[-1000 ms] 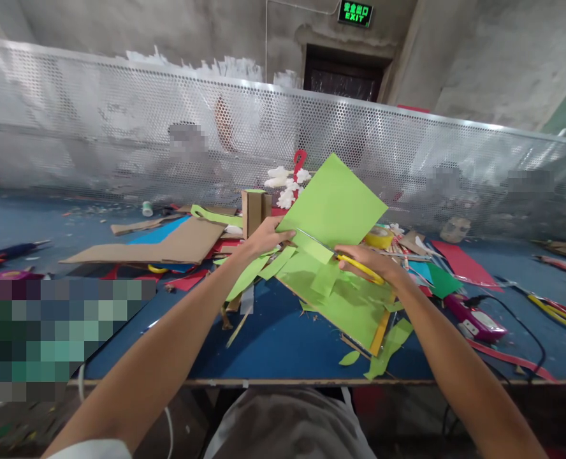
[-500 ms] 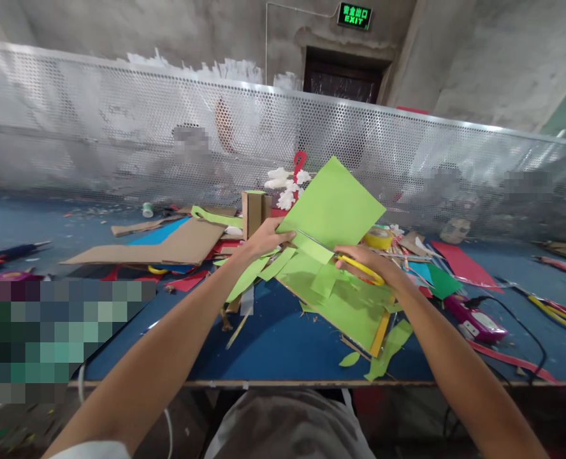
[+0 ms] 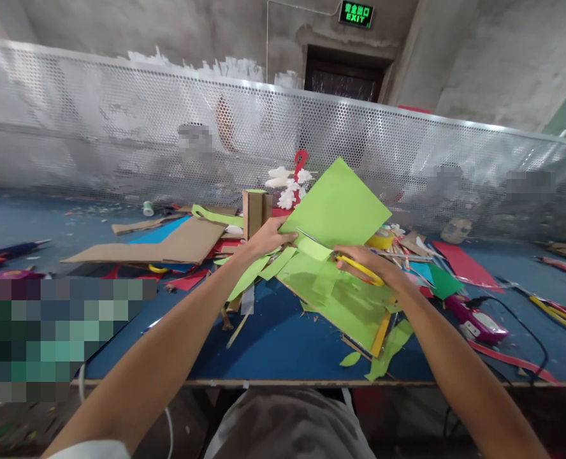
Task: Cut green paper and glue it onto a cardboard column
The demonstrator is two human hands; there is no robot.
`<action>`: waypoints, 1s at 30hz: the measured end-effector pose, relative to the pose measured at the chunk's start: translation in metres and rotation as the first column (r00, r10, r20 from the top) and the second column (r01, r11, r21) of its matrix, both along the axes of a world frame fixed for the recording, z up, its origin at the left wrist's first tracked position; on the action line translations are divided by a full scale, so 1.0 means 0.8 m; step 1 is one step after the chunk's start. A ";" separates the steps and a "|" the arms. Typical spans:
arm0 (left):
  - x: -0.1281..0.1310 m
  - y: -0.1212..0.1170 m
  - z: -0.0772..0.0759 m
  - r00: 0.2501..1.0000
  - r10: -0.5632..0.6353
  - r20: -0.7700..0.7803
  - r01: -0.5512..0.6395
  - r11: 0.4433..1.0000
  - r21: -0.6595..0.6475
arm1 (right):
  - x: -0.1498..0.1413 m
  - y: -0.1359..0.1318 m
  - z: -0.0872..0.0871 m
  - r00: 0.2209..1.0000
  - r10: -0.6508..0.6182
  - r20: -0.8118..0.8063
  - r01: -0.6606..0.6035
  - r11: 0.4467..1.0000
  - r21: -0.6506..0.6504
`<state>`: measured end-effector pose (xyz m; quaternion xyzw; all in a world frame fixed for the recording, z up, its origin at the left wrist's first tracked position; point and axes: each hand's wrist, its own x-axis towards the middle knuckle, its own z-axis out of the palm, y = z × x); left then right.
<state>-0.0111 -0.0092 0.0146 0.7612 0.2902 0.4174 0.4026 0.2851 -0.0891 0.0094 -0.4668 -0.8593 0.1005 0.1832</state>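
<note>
A light green sheet of paper [image 3: 339, 203] is held up at a tilt over the table, its lower left corner pinched in my left hand [image 3: 271, 236]. In my right hand [image 3: 363, 257] is a pair of scissors [image 3: 370, 274] with yellow handles, my fingers closed around them. The blades lie along the lower edge of the sheet and point toward my left hand. A strip of the paper hangs below the blades. Underneath rests a green-covered board [image 3: 350, 319] with green scraps on it. Cut green pieces [image 3: 279, 264] lie beside it.
Brown cardboard [image 3: 168, 248] lies at left, near an upright cardboard box shape [image 3: 253, 213]. White blossom shapes [image 3: 287, 191] stand behind on a red piece. At right are yellow tape [image 3: 381, 240], red sheet [image 3: 464, 264], purple device [image 3: 478, 322] and pliers [image 3: 545, 307]. A perforated metal screen [image 3: 144, 127] runs behind.
The green sheet has shifted slightly to the right, its far corner farther right than before. Both hands keep their grip and have hardly moved.
</note>
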 end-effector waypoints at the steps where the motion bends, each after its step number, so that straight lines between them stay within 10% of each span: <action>1: 0.000 0.000 0.000 1.000 0.002 -0.004 -0.002 1.000 0.002 | 0.000 0.001 -0.001 1.000 -0.003 -0.005 0.003 1.000 -0.004; 30: -0.001 -0.001 -0.001 0.998 -0.047 -0.036 0.047 0.999 0.021 | 0.001 0.010 -0.007 1.000 0.008 0.010 -0.008 1.000 0.026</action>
